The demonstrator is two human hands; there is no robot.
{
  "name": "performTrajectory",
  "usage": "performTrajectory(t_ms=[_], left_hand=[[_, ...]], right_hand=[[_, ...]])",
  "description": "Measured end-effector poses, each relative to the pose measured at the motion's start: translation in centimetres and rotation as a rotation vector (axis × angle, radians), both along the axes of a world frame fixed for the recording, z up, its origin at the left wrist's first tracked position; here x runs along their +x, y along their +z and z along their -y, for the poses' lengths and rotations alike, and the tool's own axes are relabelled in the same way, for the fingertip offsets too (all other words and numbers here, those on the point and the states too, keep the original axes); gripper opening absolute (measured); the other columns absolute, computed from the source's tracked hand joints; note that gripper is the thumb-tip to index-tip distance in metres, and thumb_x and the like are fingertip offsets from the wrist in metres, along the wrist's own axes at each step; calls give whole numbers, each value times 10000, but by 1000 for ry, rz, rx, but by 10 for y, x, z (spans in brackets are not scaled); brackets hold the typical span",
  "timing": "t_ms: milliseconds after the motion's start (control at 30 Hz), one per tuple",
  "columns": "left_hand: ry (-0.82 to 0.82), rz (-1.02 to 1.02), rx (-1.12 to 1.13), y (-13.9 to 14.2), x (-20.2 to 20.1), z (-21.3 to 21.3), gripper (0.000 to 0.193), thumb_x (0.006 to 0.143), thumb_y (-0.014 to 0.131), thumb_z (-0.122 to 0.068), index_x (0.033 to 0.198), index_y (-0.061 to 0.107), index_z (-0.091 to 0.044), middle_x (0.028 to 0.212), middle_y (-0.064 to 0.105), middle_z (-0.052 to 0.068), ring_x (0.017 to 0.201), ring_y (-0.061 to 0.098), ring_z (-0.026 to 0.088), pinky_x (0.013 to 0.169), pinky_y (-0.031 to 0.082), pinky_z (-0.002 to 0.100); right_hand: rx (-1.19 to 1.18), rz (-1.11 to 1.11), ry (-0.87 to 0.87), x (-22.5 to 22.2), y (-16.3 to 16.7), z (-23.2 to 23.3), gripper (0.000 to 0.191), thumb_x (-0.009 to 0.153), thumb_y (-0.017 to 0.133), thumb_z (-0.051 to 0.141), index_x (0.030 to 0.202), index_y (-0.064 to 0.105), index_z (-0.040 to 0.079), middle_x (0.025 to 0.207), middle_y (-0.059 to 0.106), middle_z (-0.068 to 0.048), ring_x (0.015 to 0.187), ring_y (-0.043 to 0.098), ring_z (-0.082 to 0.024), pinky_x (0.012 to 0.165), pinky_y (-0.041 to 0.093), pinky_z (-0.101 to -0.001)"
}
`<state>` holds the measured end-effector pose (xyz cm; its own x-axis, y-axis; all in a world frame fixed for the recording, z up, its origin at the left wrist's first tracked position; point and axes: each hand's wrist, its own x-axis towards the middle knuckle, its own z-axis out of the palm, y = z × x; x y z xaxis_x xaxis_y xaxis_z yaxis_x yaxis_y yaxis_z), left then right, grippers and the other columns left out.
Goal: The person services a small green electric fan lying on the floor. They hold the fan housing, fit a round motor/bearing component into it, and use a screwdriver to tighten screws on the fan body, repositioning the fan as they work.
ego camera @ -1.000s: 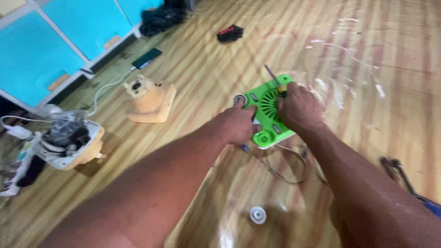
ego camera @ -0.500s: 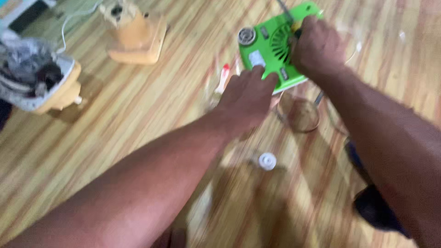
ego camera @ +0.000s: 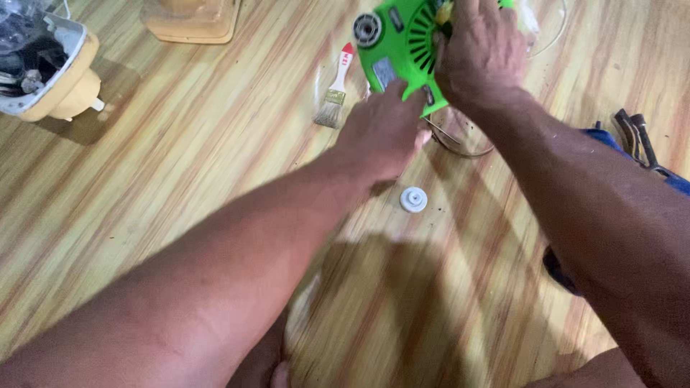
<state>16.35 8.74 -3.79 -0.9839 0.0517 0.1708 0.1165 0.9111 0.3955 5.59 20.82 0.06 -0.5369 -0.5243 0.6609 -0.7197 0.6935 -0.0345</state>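
Note:
A bright green plastic housing with vent slots and a round grey hub lies near the top middle of the wooden floor. My right hand covers its right side and grips it. My left hand touches the housing's lower edge with its fingers curled. A small paintbrush with a white and red handle lies just left of the housing. A white round cap sits on the floor below my left hand.
A cream and white appliance base stands at the top left, and another beige base at the top edge. A wire loop lies under the housing. Pliers rest at the right on blue cloth.
The view has tilted down and closer, so the green housing sits higher in frame. My left hand slid from the housing's top towards its lower edge. The paintbrush has come into view.

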Motion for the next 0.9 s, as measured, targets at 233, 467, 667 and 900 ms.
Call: performTrajectory(t_ms=[233,467,667,900], left_hand=[[-348,454,24,-36,52,-24,879,706,864,-631,1362,601,-108,1310,511,222,1133,627,395,973,538,482],[-144,285,179,-68,52,-22,413,853,774,-280,1229,694,-129,1237,564,195,1114,637,387,931,535,476],[132,222,545,-64,51,-19,288,886,719,-163,1153,719,-57,1020,707,209,987,693,387,884,538,468],[391,264,1294,-43,15,-7,306,949,661,-181,1170,674,31,871,703,146,678,658,201,595,568,352]], right_hand=[[-10,295,-17,19,-29,-10,366,995,694,145,1240,451,21,1170,584,-254,1086,589,-446,863,483,-587],[6,553,-15,54,-68,-22,372,965,599,190,1254,450,10,1100,595,-275,977,629,-480,826,501,-603],[8,866,-170,83,-87,-38,403,921,699,289,1220,625,30,1168,621,-279,1105,620,-450,947,490,-566],[-143,907,-153,80,-73,-35,483,893,683,258,1358,663,130,1218,699,-208,1098,703,-366,997,535,-476]])
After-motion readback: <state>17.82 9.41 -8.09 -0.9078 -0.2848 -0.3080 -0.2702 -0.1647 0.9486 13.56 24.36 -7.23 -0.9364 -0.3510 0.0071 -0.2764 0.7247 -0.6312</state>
